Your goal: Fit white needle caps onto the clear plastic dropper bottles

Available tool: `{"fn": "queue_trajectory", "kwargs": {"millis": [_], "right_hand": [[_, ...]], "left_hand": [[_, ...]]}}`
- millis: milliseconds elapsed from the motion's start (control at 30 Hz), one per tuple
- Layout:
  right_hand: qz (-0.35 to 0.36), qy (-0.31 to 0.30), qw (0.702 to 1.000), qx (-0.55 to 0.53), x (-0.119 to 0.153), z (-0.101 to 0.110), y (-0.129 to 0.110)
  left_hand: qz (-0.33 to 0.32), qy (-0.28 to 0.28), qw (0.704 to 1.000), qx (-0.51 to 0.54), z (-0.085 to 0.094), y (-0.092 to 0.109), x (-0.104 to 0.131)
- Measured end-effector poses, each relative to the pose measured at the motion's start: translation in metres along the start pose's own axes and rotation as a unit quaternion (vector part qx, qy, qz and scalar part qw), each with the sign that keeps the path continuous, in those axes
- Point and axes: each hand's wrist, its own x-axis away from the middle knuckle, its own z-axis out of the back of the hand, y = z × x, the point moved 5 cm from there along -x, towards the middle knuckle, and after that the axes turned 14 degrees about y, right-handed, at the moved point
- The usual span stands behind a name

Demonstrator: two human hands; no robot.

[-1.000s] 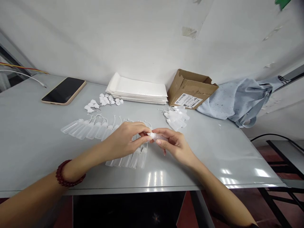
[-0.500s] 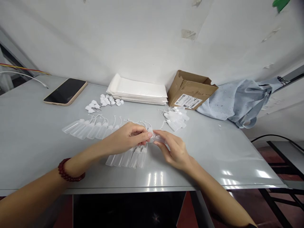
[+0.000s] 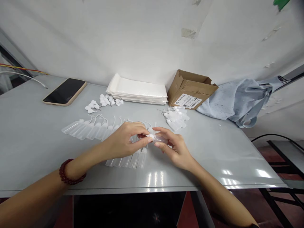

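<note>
Left hand point(image 3: 125, 139): fingers pinching a white cap point(image 3: 150, 136) at the neck of the held bottle point(image 3: 161, 138).
Right hand point(image 3: 177, 147): fingers pinching that bottle's body.
Held bottle: lying sideways between both hands, neck toward the left fingers; contents unclear.
Bottle rows point(image 3: 86, 129): translucent, capped, flat on the bench point(image 3: 213, 152), partly behind the left hand.
Bottle pile point(image 3: 175, 119): beyond the right hand, near the box.
Cardboard box point(image 3: 193, 90): top open, contents hidden.

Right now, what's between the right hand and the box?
In the head view, a pile of small translucent bottles lies between the right hand and the cardboard box.
</note>
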Motion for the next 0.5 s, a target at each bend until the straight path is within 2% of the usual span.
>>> {"fn": "queue_trajectory", "kwargs": {"millis": [133,267,400,500], "right_hand": [[-0.099,-0.033,0.992,-0.072,-0.002,-0.002,0.010],[-0.152,-0.044,0.978,-0.136,-0.003,-0.005,0.015],[-0.174,-0.037,0.973,-0.145,-0.004,-0.005,0.015],[-0.173,-0.003,0.975,-0.138,-0.008,0.000,0.015]], "left_hand": [[-0.048,-0.003,0.998,-0.037,0.000,0.000,0.001],[-0.065,-0.021,0.996,-0.061,0.000,-0.002,0.001],[-0.039,-0.010,0.997,-0.062,0.000,-0.006,0.000],[0.006,0.029,0.996,-0.081,0.005,-0.012,-0.003]]}}
